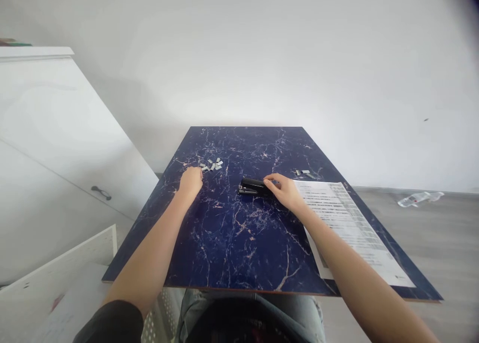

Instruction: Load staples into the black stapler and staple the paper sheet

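Observation:
A black stapler point(254, 187) lies near the middle of the dark blue marbled table, its front end pointing left. My right hand point(284, 189) grips its rear end with thumb and fingers. To the left, my left hand point(191, 180) is closed at the near edge of a small pile of staple strips point(213, 166). Its fingertips are mostly hidden, so I cannot make out what is in them. A few more staple strips point(304, 172) lie to the right, beyond my right hand. Printed sheets of paper point(344, 218) lie partly under my right forearm.
The table point(239, 253) stands against a white wall. At the left is a white cabinet point(56, 128) with a dark handle point(101, 192), and below it a white perforated bin point(75, 263). A clear plastic package point(419, 198) rests on the floor at the right.

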### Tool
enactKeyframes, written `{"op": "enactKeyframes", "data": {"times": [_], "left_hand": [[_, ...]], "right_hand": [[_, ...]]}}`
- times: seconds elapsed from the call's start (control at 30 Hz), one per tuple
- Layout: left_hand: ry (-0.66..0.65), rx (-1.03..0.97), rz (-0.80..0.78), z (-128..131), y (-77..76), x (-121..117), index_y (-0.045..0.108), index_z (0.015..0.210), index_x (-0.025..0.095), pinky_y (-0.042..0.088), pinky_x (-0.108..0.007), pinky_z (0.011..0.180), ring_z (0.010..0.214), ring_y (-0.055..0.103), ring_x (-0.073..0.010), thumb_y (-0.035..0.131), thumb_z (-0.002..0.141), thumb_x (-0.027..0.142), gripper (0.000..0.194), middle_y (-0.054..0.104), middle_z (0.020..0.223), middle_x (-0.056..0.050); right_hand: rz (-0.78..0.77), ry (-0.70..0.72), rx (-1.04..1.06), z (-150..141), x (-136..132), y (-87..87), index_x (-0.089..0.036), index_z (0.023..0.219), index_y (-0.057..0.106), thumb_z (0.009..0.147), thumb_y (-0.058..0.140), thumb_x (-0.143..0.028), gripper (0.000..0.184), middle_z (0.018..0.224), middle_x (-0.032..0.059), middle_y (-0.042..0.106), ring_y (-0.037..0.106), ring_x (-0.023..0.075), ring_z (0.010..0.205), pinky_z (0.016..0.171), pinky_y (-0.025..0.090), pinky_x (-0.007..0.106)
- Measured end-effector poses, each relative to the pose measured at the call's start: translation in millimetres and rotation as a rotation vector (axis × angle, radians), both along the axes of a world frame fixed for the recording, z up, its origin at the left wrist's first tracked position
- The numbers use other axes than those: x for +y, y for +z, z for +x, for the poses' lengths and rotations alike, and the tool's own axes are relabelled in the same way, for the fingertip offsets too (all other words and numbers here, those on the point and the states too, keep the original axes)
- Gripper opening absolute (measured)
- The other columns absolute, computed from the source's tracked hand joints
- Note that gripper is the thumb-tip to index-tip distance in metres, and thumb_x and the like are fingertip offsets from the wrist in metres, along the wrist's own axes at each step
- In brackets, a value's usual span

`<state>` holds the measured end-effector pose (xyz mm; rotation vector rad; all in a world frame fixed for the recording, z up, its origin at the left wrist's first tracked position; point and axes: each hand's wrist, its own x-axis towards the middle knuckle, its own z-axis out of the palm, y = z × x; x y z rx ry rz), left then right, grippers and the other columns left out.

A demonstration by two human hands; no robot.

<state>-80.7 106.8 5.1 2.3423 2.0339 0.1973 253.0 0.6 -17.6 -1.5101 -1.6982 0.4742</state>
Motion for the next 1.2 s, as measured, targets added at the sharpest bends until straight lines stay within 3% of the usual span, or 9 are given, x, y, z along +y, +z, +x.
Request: {"op": "enactKeyframes", "data": {"times": [0.17,0.3,0.47,0.57,0.63,0.7,0.8,1.0,1.2], "left_hand": [[0.003,0.037,0.099,5,-0.9,-1,0.064,0.119,0.014,0.052,-0.036,0.087,0.101,0.067,-0.0290,0.061,0.089,0.016,0.030,0.069,0.105,-0.016],[-0.090,0.011,0.095,7,-4.1,1,0.070,0.096,0.015,0.050,-0.036,0.090,0.101,0.066,-0.0293,0.055,0.090,0.012,0.016,0.066,0.105,-0.017],[-0.142,-0.342,0.188,23,-3.6,-6,0.060,0.107,0.017,0.049,-0.035,0.083,0.092,0.067,-0.0243,0.042,0.097,0.012,0.021,0.068,0.099,-0.012],[-0.224,-0.547,0.054,44,-3.1,-20,0.054,0.110,0.018,0.047,-0.031,0.072,0.072,0.063,-0.0192,0.036,0.101,0.017,0.021,0.066,0.080,-0.005],[-0.346,-0.585,-0.029,58,-4.3,-31,0.055,0.106,0.019,0.046,-0.030,0.069,0.072,0.062,-0.0187,0.039,0.100,0.021,0.017,0.065,0.079,-0.003],[-0.496,-0.584,-0.083,68,-7.0,-41,0.057,0.108,0.020,0.046,-0.030,0.072,0.080,0.063,-0.0199,0.050,0.097,0.028,0.015,0.067,0.090,-0.004],[-0.611,-0.519,-0.099,76,-12.6,-47,0.060,0.114,0.021,0.048,-0.031,0.075,0.093,0.065,-0.0233,0.067,0.089,0.039,0.032,0.068,0.108,-0.008],[-0.578,-0.398,-0.020,80,-17.0,-43,0.069,0.100,0.021,0.047,-0.031,0.074,0.087,0.065,-0.0218,0.061,0.095,0.037,0.019,0.069,0.098,-0.006],[-0.642,-0.279,-0.023,65,-4.1,-36,0.072,0.103,0.024,0.049,-0.029,0.077,0.095,0.066,-0.0215,0.061,0.096,0.036,0.018,0.071,0.103,-0.004]], "right_hand": [[0.017,0.035,-0.047,0,1,-1.8,-0.026,0.100,0.072,0.096,0.055,-0.049,0.029,0.101,0.0035,0.074,0.067,0.0211,0.087,0.077,0.051,0.034],[0.025,0.065,-0.083,1,2,-3.8,-0.026,0.102,0.072,0.096,0.056,-0.049,0.029,0.101,0.0045,0.073,0.067,0.0217,0.089,0.078,0.051,0.034],[0.031,0.102,-0.144,0,0,-1.9,-0.026,0.106,0.071,0.094,0.059,-0.049,0.028,0.102,0.0043,0.072,0.066,0.0217,0.090,0.081,0.050,0.035],[0.041,0.133,-0.182,-2,-1,-2.1,-0.026,0.108,0.069,0.087,0.069,-0.047,0.030,0.100,0.0037,0.071,0.066,0.0217,0.089,0.079,0.049,0.034],[0.045,0.143,-0.192,-2,0,-3.3,-0.025,0.107,0.068,0.086,0.071,-0.045,0.029,0.099,0.0033,0.071,0.065,0.0213,0.087,0.078,0.049,0.034],[0.045,0.148,-0.193,-2,0,-4.9,-0.025,0.106,0.069,0.087,0.069,-0.042,0.025,0.098,0.0032,0.070,0.065,0.0209,0.086,0.078,0.048,0.034],[0.048,0.147,-0.191,-1,2,-6.5,-0.025,0.103,0.069,0.088,0.068,-0.042,0.023,0.096,0.0033,0.070,0.065,0.0209,0.085,0.077,0.048,0.034],[0.046,0.152,-0.180,0,3,-7.0,-0.025,0.102,0.070,0.088,0.068,-0.042,0.022,0.094,0.0036,0.070,0.065,0.0213,0.084,0.078,0.047,0.034],[0.034,0.155,-0.174,1,3,-7.2,-0.025,0.101,0.071,0.088,0.068,-0.044,0.023,0.093,0.0034,0.069,0.063,0.0205,0.082,0.075,0.047,0.033]]}}
